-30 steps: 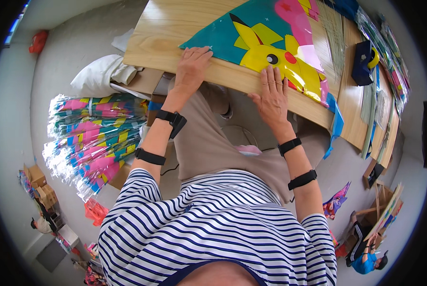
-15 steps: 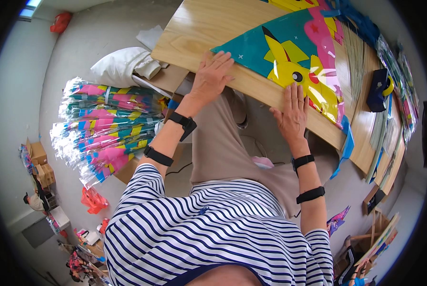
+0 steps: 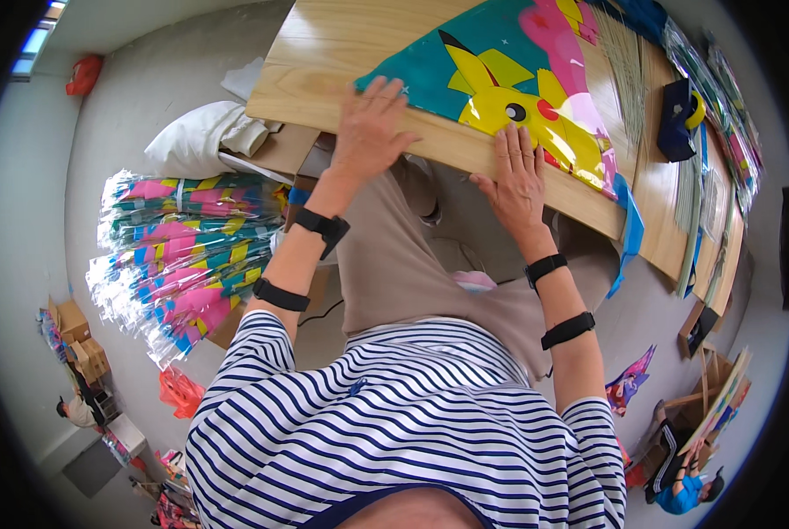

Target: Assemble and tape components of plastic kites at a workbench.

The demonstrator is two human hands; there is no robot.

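A colourful kite [image 3: 509, 84], teal with a yellow cartoon figure and a pink patch, lies flat on the wooden table [image 3: 324, 62]. My left hand [image 3: 368, 128] presses flat on the kite's near left corner by the table's front edge, fingers spread. Flat on the lower edge of the yellow part rests my right hand [image 3: 518, 181]. Both wrists and forearms wear black bands.
A big stack of wrapped kites [image 3: 183, 256] lies on the floor at my left, beside a white bag [image 3: 196, 132] and a cardboard box [image 3: 289, 150]. Thin sticks [image 3: 628, 62], a dark blue object [image 3: 677, 115] and packaged kites [image 3: 721, 106] sit on the table's right. A person [image 3: 685, 480] crouches at lower right.
The view has shifted, so the table sits more to the right. Both hands stay flat on the kite near the table's edge, with the left one slid slightly along the corner.
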